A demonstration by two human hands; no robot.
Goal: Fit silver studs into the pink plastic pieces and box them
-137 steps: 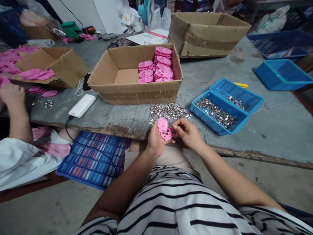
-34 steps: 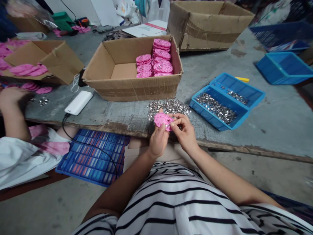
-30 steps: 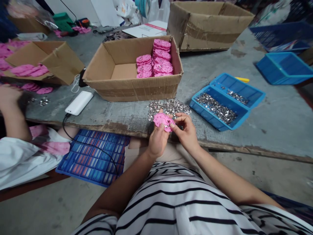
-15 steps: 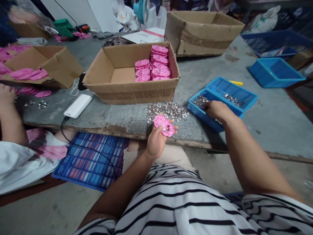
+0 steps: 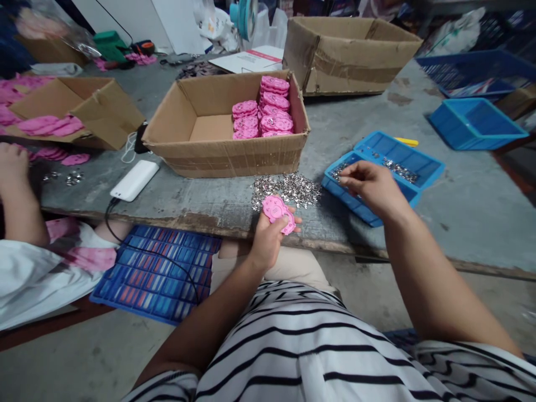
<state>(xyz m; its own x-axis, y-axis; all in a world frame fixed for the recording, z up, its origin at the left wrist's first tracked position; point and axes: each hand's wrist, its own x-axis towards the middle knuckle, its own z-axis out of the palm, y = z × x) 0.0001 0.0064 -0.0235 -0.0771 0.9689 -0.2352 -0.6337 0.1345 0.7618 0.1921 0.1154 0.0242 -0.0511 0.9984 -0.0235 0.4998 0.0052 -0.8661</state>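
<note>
My left hand (image 5: pixel 268 237) holds a flat pink scalloped piece (image 5: pixel 277 212) just past the table's front edge, with the thumb pressed on its face. Over the near-left part of a blue divided bin (image 5: pixel 377 218), my right hand (image 5: pixel 372 184) is raised, thumb and forefinger pinched together. Whatever lies between those fingertips is too small to make out. Small shiny metal pieces (image 5: pixel 400 170) lie in the bin's compartments. A loose heap of similar metal pieces (image 5: pixel 288 190) is spread on the table between my hands.
Behind the heap stands a cardboard box (image 5: pixel 221 156) with stacked pink pieces (image 5: pixel 274 106). A larger carton (image 5: pixel 347 61) is farther back. A white power bank (image 5: pixel 134 180) trails a black cable. Another person's arm (image 5: pixel 19 195) rests at left. A blue basket (image 5: pixel 477 125) sits at right.
My right hand has lifted out of the metal pieces in the bin, fingers now pinched. My left thumb has shifted down the pink piece, and the metal bits seen on it no longer show.
</note>
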